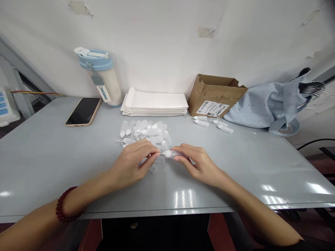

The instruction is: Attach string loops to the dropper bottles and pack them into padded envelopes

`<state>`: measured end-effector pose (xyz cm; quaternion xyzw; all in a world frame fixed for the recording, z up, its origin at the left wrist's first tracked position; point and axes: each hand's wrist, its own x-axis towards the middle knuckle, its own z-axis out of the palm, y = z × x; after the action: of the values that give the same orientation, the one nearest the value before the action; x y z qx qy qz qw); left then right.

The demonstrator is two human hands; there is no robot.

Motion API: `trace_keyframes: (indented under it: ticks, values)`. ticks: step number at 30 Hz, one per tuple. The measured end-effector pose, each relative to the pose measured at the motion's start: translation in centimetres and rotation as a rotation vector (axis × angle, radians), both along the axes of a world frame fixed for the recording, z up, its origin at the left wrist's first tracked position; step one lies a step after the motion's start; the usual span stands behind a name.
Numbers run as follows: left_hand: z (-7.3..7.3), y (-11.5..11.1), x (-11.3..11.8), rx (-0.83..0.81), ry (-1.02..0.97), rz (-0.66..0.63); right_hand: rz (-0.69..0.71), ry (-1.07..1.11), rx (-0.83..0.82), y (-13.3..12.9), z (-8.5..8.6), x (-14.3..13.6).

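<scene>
A small translucent squeeze bottle (171,153) with a white cap lies sideways between the fingers and thumb of my right hand (195,158). Its narrow tip points left, towards my left hand (142,157). The left thumb and forefinger are pinched together right at that tip; whatever they grip is too small to make out. Just behind and partly under my left hand is a loose pile of similar small bottles (151,131), several with thin white loops at their caps. Some of the pile is hidden by my left hand.
Against the wall stand a tumbler (108,82) with a blue lid, stacked white packets (155,101), an open cardboard box (211,94) and a light blue cloth bag (259,104). A phone (83,111) lies at left. Several more small bottles (225,129) lie before the box.
</scene>
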<state>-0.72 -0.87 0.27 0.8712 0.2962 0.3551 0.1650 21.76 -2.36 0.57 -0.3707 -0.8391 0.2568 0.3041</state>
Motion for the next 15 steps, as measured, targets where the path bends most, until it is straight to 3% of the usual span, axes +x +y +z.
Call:
trace_keyframes:
  ticks: [15]
  values:
    - [-0.21, -0.09, 0.26, -0.003, -0.027, -0.032, 0.004, 0.02, 0.029, -0.14, -0.18, -0.2]
